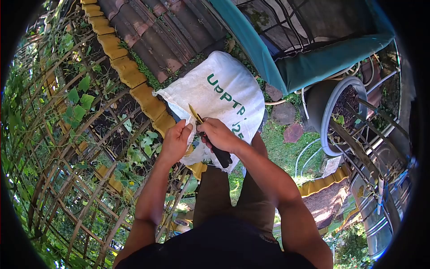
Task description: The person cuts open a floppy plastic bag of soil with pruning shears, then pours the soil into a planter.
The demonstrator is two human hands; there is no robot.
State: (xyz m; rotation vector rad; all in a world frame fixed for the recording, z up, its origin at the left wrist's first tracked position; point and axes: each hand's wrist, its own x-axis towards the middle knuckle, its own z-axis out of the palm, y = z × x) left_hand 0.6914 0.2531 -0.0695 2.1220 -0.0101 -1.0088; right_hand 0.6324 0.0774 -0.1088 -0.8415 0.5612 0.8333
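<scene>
A white woven sack (208, 83) with green printed lettering lies spread out in front of my legs, its near edge frayed. My left hand (177, 140) is closed on the sack's edge, pinching a raised fold between thumb and fingers. In my right hand (218, 134) is a pair of shears (220, 155) with black handles and gold-coloured blades. The blades point away from me and up to the left, right beside the pinched fold. Both hands are close together over the sack. Whether the blades are apart or closed on the cloth is hard to make out.
Yellow scalloped edging (127, 74) and a bamboo trellis (85, 188) with vines run along the left. Roof tiles (156, 33) lie stacked at the far side. On the right are a teal tarp-edged tub (331, 58), a grey plant pot (329, 116) and hoses.
</scene>
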